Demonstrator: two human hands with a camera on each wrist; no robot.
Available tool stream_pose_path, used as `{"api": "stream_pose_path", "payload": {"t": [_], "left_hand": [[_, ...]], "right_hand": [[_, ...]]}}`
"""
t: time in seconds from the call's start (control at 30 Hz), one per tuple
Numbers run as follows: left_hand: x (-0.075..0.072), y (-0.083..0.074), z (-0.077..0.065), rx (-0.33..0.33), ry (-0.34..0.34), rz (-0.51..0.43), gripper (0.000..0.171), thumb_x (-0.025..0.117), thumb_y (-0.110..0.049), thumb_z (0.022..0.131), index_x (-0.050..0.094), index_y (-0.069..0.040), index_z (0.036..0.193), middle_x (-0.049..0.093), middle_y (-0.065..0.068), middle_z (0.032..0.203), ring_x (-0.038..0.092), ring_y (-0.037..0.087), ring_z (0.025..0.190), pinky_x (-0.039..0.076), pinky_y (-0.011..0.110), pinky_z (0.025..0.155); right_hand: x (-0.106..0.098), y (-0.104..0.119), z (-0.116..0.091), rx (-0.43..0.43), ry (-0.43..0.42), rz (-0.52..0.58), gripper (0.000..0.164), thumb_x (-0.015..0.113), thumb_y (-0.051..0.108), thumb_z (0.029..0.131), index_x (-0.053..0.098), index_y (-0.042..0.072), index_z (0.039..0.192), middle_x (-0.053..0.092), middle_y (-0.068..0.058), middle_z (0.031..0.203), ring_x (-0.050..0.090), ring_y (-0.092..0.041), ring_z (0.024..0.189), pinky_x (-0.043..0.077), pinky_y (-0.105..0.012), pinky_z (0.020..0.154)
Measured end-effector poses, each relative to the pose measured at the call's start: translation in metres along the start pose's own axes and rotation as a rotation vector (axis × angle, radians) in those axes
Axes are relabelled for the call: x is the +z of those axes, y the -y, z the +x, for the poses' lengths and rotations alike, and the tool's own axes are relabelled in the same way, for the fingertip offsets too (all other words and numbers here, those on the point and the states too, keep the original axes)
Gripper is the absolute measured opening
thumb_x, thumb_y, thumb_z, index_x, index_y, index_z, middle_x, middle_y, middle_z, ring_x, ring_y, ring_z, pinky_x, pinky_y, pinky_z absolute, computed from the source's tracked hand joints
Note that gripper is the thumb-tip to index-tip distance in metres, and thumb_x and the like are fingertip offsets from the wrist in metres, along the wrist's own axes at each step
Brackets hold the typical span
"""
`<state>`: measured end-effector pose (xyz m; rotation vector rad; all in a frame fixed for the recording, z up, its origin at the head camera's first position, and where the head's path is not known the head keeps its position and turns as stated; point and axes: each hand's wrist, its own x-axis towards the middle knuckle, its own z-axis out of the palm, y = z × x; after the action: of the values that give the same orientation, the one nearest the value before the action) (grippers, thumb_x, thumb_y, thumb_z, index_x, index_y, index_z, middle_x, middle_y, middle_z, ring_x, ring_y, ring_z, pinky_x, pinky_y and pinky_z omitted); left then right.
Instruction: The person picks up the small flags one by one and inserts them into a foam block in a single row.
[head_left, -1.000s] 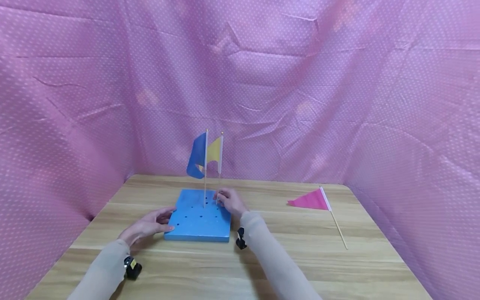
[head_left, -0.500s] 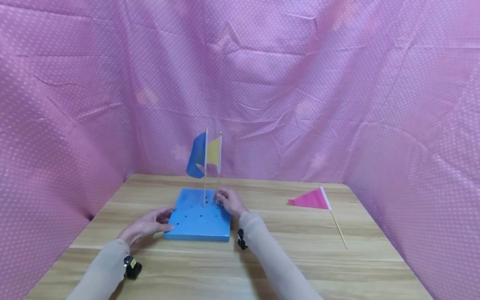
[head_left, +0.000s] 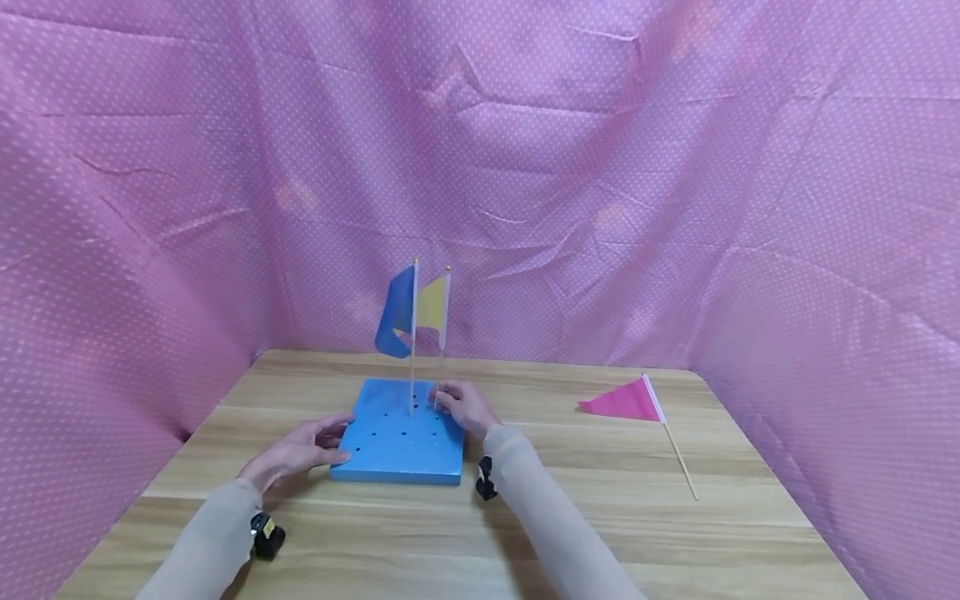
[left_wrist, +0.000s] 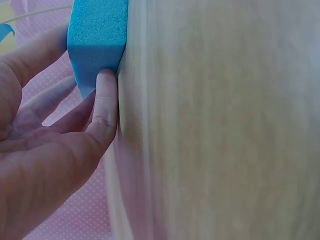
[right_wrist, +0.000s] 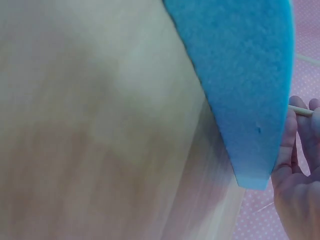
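A blue foam board with several small holes lies on the wooden table. Near its back right corner my right hand pinches the lower stick of a yellow flag, which leans slightly right. Where that stick meets the board is partly behind my fingers. A blue flag stands upright in the board, just left of the yellow one. My left hand rests against the board's left edge, fingers relaxed; the left wrist view shows one finger touching the foam's side. In the right wrist view, the stick lies between my fingertips.
On the right of the table lies a pink triangular flag, its stick pointing toward the front right. Pink dotted cloth hangs behind and at both sides of the table.
The yellow flag's top shifts slightly left and then back right, while my right hand keeps its pinch on the stick. My left hand stays in place at the board's edge.
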<state>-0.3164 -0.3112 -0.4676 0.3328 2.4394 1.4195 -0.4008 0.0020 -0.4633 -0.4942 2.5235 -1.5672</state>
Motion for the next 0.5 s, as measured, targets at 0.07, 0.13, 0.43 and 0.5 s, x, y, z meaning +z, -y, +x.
{"api": "stream_pose_path", "payload": {"t": [0.07,0.13,0.43,0.5], "left_hand": [[-0.002,0.001,0.003,0.013,0.013,0.002,0.084,0.073,-0.026,0.088,0.027,-0.007,0.154,0.031,0.028,0.154,0.034,0.049,0.138,0.038,0.059,0.110],[-0.004,0.001,0.006,0.011,0.018,0.005,0.084,0.073,-0.027,0.088,0.027,-0.007,0.154,0.030,0.028,0.155,0.034,0.048,0.138,0.037,0.060,0.111],[-0.017,0.003,0.014,-0.011,0.028,0.004,0.085,0.074,-0.031,0.086,0.028,-0.011,0.154,0.028,0.027,0.156,0.033,0.048,0.139,0.037,0.061,0.110],[-0.020,0.006,0.012,-0.003,0.035,0.003,0.084,0.074,-0.030,0.086,0.028,-0.011,0.154,0.028,0.026,0.156,0.033,0.048,0.140,0.036,0.060,0.111]], "right_hand": [[0.000,0.000,0.001,0.009,-0.011,0.009,0.025,0.051,0.023,0.103,0.070,0.013,0.117,0.070,0.002,0.111,0.062,-0.011,0.100,0.054,-0.033,0.091],[0.000,0.000,0.001,0.018,-0.015,0.018,0.027,0.054,0.024,0.102,0.067,0.014,0.123,0.070,0.002,0.114,0.063,-0.014,0.106,0.054,-0.037,0.095],[0.003,0.002,0.009,0.056,-0.043,0.021,0.038,0.060,0.026,0.098,0.059,0.019,0.136,0.068,0.002,0.125,0.061,-0.019,0.118,0.054,-0.041,0.097],[0.005,0.002,0.011,0.046,-0.046,0.030,0.041,0.062,0.025,0.097,0.057,0.018,0.137,0.067,0.000,0.126,0.061,-0.020,0.117,0.055,-0.038,0.094]]}}
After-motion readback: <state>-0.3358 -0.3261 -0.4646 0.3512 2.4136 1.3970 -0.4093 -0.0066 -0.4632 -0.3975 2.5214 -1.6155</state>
